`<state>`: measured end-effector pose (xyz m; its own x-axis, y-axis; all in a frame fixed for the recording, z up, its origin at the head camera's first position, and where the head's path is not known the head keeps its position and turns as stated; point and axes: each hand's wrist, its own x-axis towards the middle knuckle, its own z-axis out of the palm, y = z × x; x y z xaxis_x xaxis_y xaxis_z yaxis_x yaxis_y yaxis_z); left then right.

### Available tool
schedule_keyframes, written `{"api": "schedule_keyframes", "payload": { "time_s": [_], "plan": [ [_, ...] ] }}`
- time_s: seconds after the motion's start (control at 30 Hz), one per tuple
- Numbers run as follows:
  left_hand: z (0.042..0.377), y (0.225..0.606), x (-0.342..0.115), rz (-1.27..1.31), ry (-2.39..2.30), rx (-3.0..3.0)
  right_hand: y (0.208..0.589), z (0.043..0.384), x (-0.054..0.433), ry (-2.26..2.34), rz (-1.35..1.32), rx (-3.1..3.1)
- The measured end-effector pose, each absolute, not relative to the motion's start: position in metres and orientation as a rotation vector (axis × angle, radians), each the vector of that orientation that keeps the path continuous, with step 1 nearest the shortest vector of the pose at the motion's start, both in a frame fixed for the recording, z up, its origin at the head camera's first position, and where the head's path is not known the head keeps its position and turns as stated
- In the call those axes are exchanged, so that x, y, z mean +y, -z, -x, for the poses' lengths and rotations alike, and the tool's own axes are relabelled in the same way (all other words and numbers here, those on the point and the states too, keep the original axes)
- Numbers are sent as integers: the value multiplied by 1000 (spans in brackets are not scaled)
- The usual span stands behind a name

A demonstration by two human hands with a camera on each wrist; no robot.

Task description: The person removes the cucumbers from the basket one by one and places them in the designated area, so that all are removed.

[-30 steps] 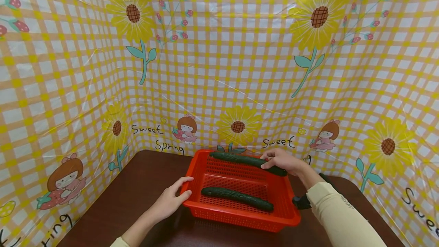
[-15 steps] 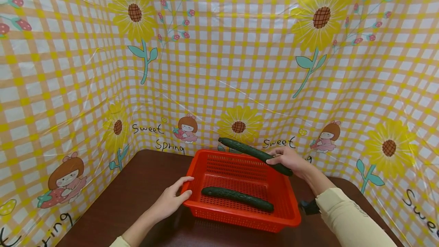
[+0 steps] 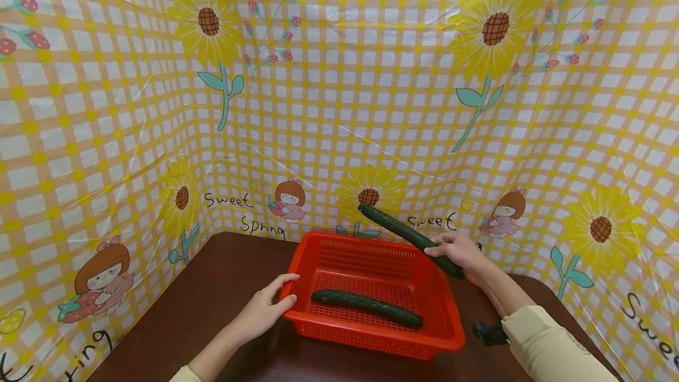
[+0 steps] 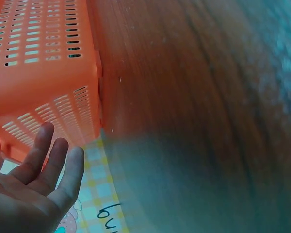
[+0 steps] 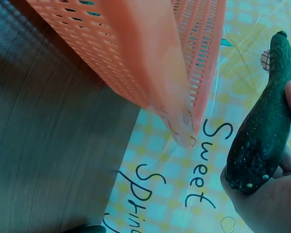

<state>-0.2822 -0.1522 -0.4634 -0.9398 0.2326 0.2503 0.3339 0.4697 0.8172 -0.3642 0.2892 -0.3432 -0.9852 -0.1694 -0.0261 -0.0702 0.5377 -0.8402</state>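
My right hand (image 3: 458, 252) grips a dark green cucumber (image 3: 392, 224) near its lower right end. The cucumber slants up to the left, above the back right of the red plastic basket (image 3: 371, 341). In the right wrist view its blunt end (image 5: 250, 177) faces the camera, with the thumb along its side. Another cucumber (image 3: 366, 306) lies on the basket's slotted floor. My left hand (image 3: 265, 305) rests at the basket's left rim, thumb and forefinger apart on it. In the left wrist view its other fingers (image 4: 70, 177) extend loosely beside the outer wall.
The basket stands on a dark brown wooden table (image 3: 228, 270). A checked, flower-printed cloth (image 3: 339, 105) hangs around the back and sides. A black object (image 3: 490, 333) shows by the right sleeve. Something dark (image 5: 85, 228) peeks in at the right wrist view's lower edge.
The right hand has raised the cucumber from the basket's back part and shifted it right, its far end tilting upward. The left hand, basket and other cucumber have stayed put.
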Motion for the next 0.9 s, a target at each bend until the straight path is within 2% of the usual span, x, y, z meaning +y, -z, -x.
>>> {"api": "schedule_keyframes", "payload": {
  "time_s": [0.9],
  "plan": [
    [280,461,-150,494,1490,-2594,353,334,318,1692,-99,2659]
  ]
}}
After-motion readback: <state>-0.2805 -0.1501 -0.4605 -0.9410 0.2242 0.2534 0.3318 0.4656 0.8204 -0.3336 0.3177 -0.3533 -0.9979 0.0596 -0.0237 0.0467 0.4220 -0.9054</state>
